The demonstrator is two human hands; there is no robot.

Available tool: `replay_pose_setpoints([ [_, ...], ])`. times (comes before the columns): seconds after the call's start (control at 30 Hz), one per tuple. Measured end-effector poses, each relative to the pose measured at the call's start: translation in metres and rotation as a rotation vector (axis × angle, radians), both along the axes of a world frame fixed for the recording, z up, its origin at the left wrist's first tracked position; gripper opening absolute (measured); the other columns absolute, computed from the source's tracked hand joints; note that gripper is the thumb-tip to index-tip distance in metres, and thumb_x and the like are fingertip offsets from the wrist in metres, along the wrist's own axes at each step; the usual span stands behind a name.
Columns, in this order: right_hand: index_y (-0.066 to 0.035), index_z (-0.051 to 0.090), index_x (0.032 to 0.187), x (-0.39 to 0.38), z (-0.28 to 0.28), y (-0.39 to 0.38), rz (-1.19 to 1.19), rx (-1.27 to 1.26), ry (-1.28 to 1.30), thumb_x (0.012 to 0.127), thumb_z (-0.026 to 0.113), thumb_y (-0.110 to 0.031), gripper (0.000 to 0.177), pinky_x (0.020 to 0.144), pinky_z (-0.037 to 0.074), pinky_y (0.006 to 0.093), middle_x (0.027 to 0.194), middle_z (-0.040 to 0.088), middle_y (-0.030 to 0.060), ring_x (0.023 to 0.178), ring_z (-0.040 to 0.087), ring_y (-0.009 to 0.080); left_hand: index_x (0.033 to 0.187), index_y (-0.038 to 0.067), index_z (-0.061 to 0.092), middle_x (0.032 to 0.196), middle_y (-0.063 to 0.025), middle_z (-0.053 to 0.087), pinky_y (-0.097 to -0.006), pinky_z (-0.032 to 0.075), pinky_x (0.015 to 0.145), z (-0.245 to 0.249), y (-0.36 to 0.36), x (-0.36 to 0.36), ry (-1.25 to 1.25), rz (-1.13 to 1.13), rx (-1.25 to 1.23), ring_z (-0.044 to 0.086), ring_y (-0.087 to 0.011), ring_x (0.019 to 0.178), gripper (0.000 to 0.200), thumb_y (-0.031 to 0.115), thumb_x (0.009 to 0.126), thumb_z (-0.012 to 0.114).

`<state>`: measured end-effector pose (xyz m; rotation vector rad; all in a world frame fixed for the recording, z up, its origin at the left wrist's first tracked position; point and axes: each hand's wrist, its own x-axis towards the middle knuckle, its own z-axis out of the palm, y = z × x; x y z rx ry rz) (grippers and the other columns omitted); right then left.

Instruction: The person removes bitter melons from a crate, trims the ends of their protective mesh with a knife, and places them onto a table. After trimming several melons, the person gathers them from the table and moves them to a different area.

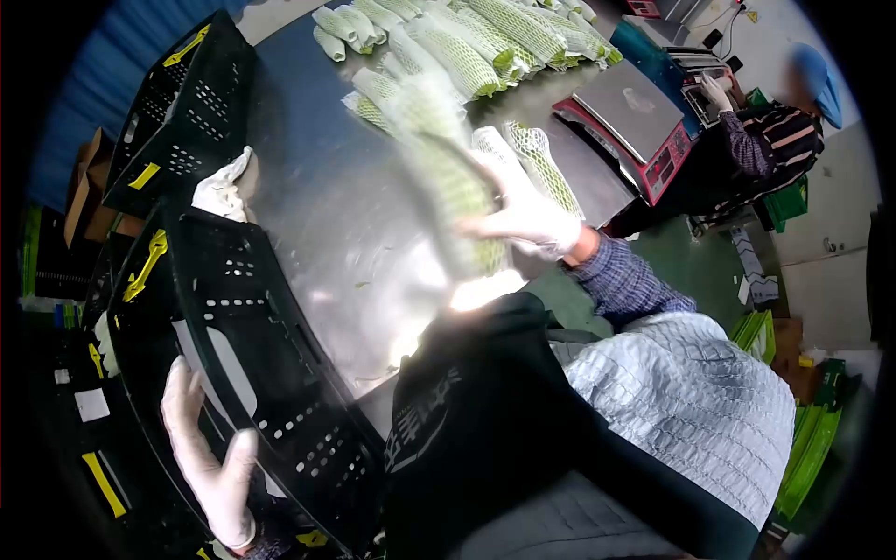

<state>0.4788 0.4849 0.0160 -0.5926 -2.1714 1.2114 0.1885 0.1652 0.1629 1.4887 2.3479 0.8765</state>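
Note:
My right hand (532, 217), in a white glove, grips a long green vegetable in a white foam net (434, 173); it is blurred by motion, and its exact kind cannot be made out. Just beyond that hand, another net-wrapped vegetable (546, 163) lies on the metal table (317, 187). Over the near black crate (299, 373), my gloved left hand (210, 457) is open, thumb apart from the fingers and nothing held. A pile of net-wrapped green vegetables (467, 47) covers the far part of the table.
Another black crate (201, 112) with yellow clips stands at the far left, near a crumpled white cloth (222, 189). A red-edged scale (635, 121) sits on the table's right. Beyond it, a person in a blue cap (775, 140) works at another machine. Green crates (812, 448) stand at lower right.

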Motion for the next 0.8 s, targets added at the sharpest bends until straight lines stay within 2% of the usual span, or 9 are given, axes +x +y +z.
replay_pose_setpoints([
  [0.07, -0.001, 0.029, 0.151, 0.053, -0.013, 0.02, -0.279, -0.16, -0.213, 0.069, 0.084, -0.035, 0.105, 0.108, 0.042, 0.0367, 0.14, 0.054, 0.0202, 0.127, 0.055, 0.0288, 0.146, 0.005, 0.045, 0.148, -0.0123, 0.047, -0.0436, 0.035, 0.114, -0.016, -0.022, -0.031, -0.128, 0.209, 0.073, 0.047, -0.029, 0.134, 0.07, 0.035, 0.088, 0.071],
  [0.13, -0.003, 0.029, 0.15, 0.101, -0.034, 0.053, -0.512, 0.038, -0.692, 0.068, 0.082, -0.039, 0.105, 0.099, 0.048, 0.0363, 0.127, 0.063, 0.0217, 0.114, 0.064, 0.0312, 0.145, 0.005, 0.046, 0.145, -0.0121, 0.05, -0.0405, 0.037, 0.113, -0.029, -0.041, -0.062, -0.207, 0.325, 0.115, 0.051, -0.0259, 0.131, 0.06, 0.027, 0.093, 0.066],
  [0.27, -0.006, 0.027, 0.152, 0.167, -0.09, 0.117, -0.529, 0.159, -0.962, 0.07, 0.077, -0.046, 0.104, 0.094, 0.05, 0.0386, 0.117, 0.064, 0.0268, 0.107, 0.065, 0.0363, 0.143, -0.001, 0.046, 0.142, -0.0161, 0.052, -0.0373, 0.042, 0.11, -0.052, -0.054, -0.105, -0.189, 0.522, 0.156, 0.055, -0.025, 0.128, 0.052, 0.02, 0.097, 0.059],
  [0.3, -0.005, 0.032, 0.151, 0.189, -0.113, 0.128, -0.429, 0.254, -0.803, 0.074, 0.077, -0.035, 0.094, 0.097, 0.048, 0.0361, 0.121, 0.063, 0.0259, 0.114, 0.063, 0.0298, 0.14, -0.003, 0.05, 0.141, -0.017, 0.054, -0.0348, 0.042, 0.108, -0.053, -0.043, -0.106, -0.336, 0.531, 0.191, 0.056, -0.0236, 0.126, 0.049, 0.02, 0.097, 0.058],
  [0.4, 0.001, 0.039, 0.147, 0.168, -0.102, 0.116, -0.243, -0.487, -0.241, 0.079, 0.071, -0.006, 0.075, 0.105, 0.042, 0.0329, 0.137, 0.056, 0.0135, 0.122, 0.056, 0.0232, 0.133, -0.006, 0.055, 0.127, -0.0132, 0.063, -0.028, 0.044, 0.099, -0.061, -0.034, -0.112, -0.461, 0.576, 0.199, 0.06, -0.0178, 0.113, 0.046, 0.018, 0.094, 0.063],
  [0.5, 0.005, 0.046, 0.142, 0.204, -0.139, 0.156, -0.364, -0.099, -0.564, 0.092, 0.07, -0.017, 0.059, 0.104, 0.042, 0.0331, 0.129, 0.062, 0.0163, 0.119, 0.057, 0.0225, 0.128, -0.002, 0.059, 0.111, -0.006, 0.065, -0.0252, 0.048, 0.091, -0.097, -0.065, -0.147, -0.499, 0.628, 0.076, 0.061, -0.0114, 0.097, 0.041, 0.018, 0.094, 0.067],
  [0.53, 0.004, 0.046, 0.142, 0.206, -0.138, 0.159, -0.456, -0.223, -0.496, 0.095, 0.065, -0.014, 0.054, 0.103, 0.044, 0.0321, 0.131, 0.061, 0.0172, 0.117, 0.059, 0.0222, 0.125, -0.003, 0.059, 0.107, -0.0055, 0.065, -0.0252, 0.048, 0.089, -0.107, -0.071, -0.157, -0.525, 0.592, 0.067, 0.061, -0.011, 0.096, 0.039, 0.017, 0.092, 0.069],
  [0.67, 0.003, 0.045, 0.144, 0.167, -0.115, 0.161, -0.526, 0.072, -0.364, 0.097, 0.055, 0.0, 0.048, 0.104, 0.043, 0.0317, 0.137, 0.058, 0.0181, 0.121, 0.059, 0.0226, 0.114, -0.002, 0.061, 0.098, -0.0035, 0.064, -0.0252, 0.05, 0.086, -0.159, -0.066, -0.19, -0.5, 0.56, -0.064, 0.06, -0.0108, 0.093, 0.031, 0.013, 0.089, 0.072],
  [0.8, 0.003, 0.044, 0.145, 0.107, -0.102, 0.154, -0.299, 0.049, -0.335, 0.092, 0.048, 0.012, 0.054, 0.104, 0.042, 0.0286, 0.139, 0.056, 0.016, 0.123, 0.056, 0.02, 0.096, 0.001, 0.062, 0.084, -0.0015, 0.059, -0.0286, 0.048, 0.084, -0.194, -0.029, -0.192, -0.395, 0.393, -0.177, 0.055, -0.0127, 0.082, 0.019, 0.015, 0.087, 0.072],
])
